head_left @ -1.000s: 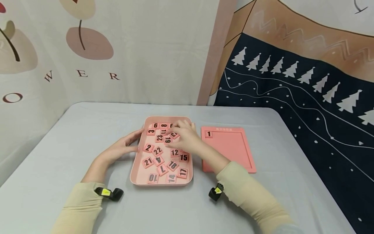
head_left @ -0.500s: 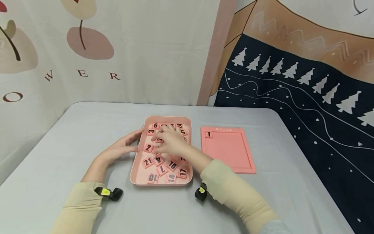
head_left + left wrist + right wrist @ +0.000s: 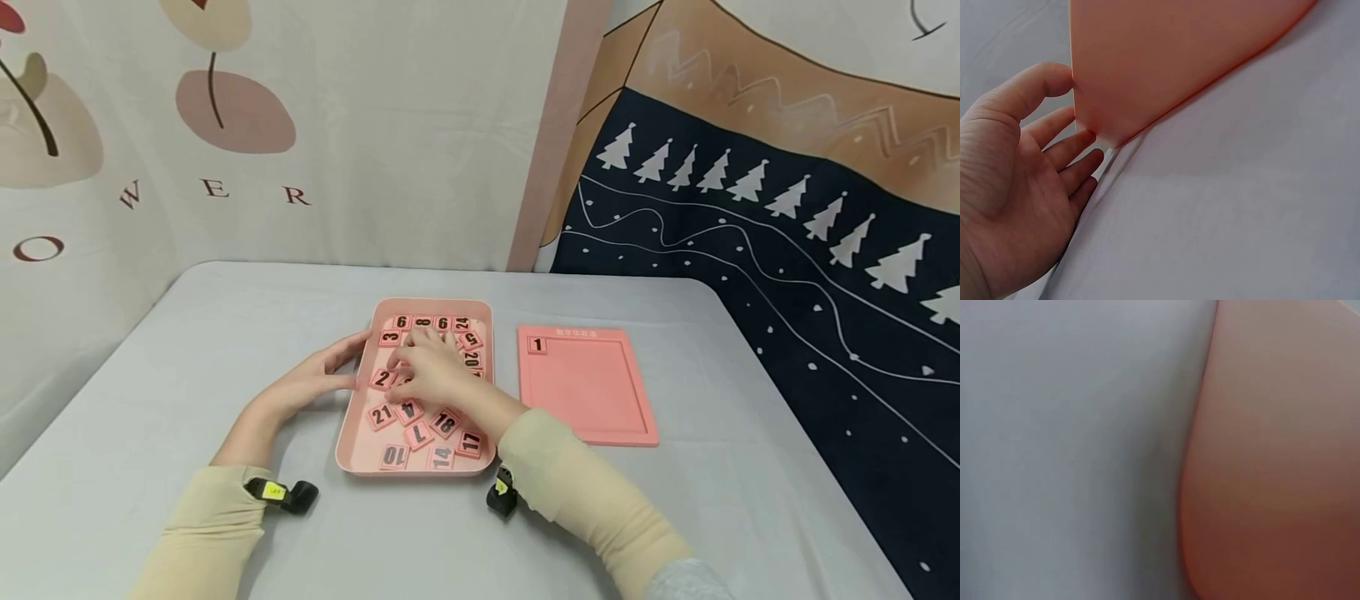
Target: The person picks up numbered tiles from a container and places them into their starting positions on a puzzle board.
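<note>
A pink tray (image 3: 367, 450) on the table holds several loose number tiles, some turned sideways or upside down. My left hand (image 3: 315, 373) rests against the tray's left side; in the left wrist view, its thumb and fingertips touch the tray wall (image 3: 1179, 56). Over the middle of the tray is my right hand (image 3: 431, 371), thumb and forefinger apart, close to the tile marked 2 (image 3: 382, 379). Its palm hides several tiles. To the right lies a pink frame board (image 3: 585, 392) with the tile marked 1 (image 3: 537, 345) in its upper left corner.
A grey-white cloth covers the table (image 3: 262, 333). Behind it hang a pale printed curtain (image 3: 405, 150) and a dark cloth with white trees (image 3: 720, 225). The right wrist view shows only a blurred tray wall (image 3: 1272, 456) and tablecloth.
My right hand has moved left across the tray, from the upper right tiles to near the tile marked 2. The left hand stays at the tray's side.
</note>
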`<state>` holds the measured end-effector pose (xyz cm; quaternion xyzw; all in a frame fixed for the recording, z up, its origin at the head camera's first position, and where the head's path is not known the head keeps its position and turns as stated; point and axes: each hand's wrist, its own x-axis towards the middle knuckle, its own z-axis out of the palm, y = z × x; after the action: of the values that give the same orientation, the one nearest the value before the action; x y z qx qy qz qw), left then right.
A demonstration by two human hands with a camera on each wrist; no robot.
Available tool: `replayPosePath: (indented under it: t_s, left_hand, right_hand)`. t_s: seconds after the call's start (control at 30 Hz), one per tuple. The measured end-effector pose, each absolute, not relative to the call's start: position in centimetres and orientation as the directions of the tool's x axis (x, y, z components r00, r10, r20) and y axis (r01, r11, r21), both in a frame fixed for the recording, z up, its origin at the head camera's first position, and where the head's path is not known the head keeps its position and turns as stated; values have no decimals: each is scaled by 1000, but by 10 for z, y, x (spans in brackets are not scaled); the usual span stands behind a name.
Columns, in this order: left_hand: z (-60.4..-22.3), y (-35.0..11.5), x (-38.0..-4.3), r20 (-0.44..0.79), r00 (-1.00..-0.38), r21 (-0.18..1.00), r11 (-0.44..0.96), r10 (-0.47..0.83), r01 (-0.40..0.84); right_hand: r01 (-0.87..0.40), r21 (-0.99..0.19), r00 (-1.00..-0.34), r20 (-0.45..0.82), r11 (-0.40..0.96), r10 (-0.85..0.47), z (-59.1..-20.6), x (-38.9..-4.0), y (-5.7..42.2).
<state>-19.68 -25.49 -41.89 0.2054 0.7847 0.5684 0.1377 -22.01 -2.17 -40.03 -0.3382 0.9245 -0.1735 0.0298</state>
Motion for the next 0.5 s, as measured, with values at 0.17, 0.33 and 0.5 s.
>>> replayPosePath:
  t_s: [0.17,0.33,0.5]
  left_hand:
    - [-419,-255,-198,19,-879,949,268,477,166]
    - [-418,-255,-198,20,-878,946,275,479,172]
    - [-418,-254,-197,17,-878,946,277,479,170]
  right_hand:
    - [-609,-311,-780,69,730,-622,-402,-220,-25]
    - [-595,-298,-794,80,746,-602,-404,-220,-28]
    - [-577,-330,-806,81,747,-587,-405,-219,-29]
